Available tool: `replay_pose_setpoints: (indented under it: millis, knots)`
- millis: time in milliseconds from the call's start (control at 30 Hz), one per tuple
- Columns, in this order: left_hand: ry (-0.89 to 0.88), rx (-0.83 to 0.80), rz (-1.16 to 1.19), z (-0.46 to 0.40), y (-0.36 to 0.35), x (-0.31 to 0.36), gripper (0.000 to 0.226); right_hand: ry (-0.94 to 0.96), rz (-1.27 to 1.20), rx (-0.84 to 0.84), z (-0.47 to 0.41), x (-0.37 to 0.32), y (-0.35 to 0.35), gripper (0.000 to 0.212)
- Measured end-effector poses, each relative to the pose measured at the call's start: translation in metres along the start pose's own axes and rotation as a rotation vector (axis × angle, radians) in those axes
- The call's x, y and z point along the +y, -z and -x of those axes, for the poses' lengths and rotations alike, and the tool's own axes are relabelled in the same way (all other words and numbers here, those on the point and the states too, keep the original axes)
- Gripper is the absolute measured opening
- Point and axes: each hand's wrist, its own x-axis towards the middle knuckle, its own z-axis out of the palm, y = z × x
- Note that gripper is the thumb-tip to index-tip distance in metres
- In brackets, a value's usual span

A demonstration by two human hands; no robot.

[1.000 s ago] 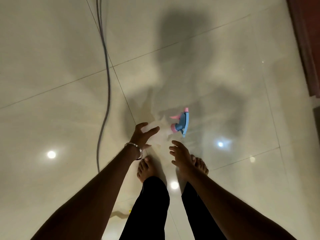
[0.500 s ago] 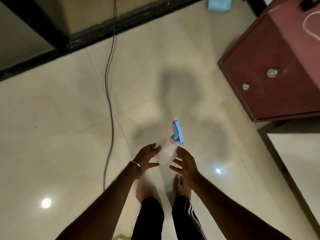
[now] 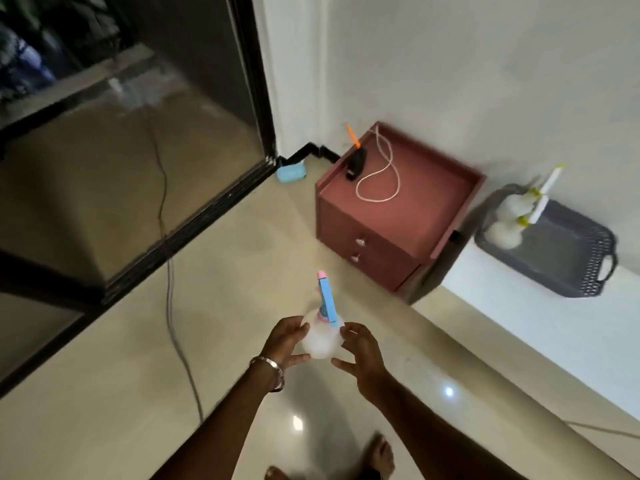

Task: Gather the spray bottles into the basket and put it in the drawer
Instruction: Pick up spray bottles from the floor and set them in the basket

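Observation:
A clear spray bottle [image 3: 320, 341] with a blue and pink trigger head is held upright between both hands at lower centre. My left hand [image 3: 282, 341] presses its left side, and my right hand [image 3: 360, 355] cups its right side. A dark grey mesh basket [image 3: 568, 268] with handles rests on a white surface at the right. Two clear spray bottles [image 3: 509, 220] with yellow and white heads stand in its left end. A maroon cabinet [image 3: 391, 216] with two knobbed drawers, both shut, stands against the wall between me and the basket.
A white cord [image 3: 379, 174] and a black device lie on the cabinet top. A grey cable [image 3: 169, 292] runs across the tiled floor at left, beside a dark-framed glass door [image 3: 194, 216]. A small blue object [image 3: 291, 173] sits in the corner. My bare feet show at the bottom edge.
Both hands closed onto the bottle and lifted it off the floor. The view rose from the floor tiles to the cabinet, the wall and the basket.

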Motion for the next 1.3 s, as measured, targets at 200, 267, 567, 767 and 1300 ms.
replay_pose_setpoints:
  millis: [200,267,567,767,1300]
  knots:
    - [-0.044,-0.065,-0.069,0.021,-0.126,0.053,0.022,0.078,-0.086,0.085,0.033,-0.086,0.088,0.024]
    - [-0.057,-0.097,-0.105,0.024,-0.169,0.062,0.017,0.090,-0.111,0.111,0.040,-0.106,0.120,0.027]
    - [-0.041,-0.280,-0.334,0.012,-0.370,0.092,0.037,0.159,-0.249,0.282,0.050,-0.170,0.268,0.026]
    - [-0.101,-0.328,-0.447,-0.025,-0.481,0.099,0.032,0.168,-0.357,0.414,0.019,-0.216,0.348,0.035]
    - [-0.200,-0.258,-0.707,-0.136,-0.625,0.092,0.041,-0.004,-0.428,0.553,-0.116,-0.277,0.455,0.033]
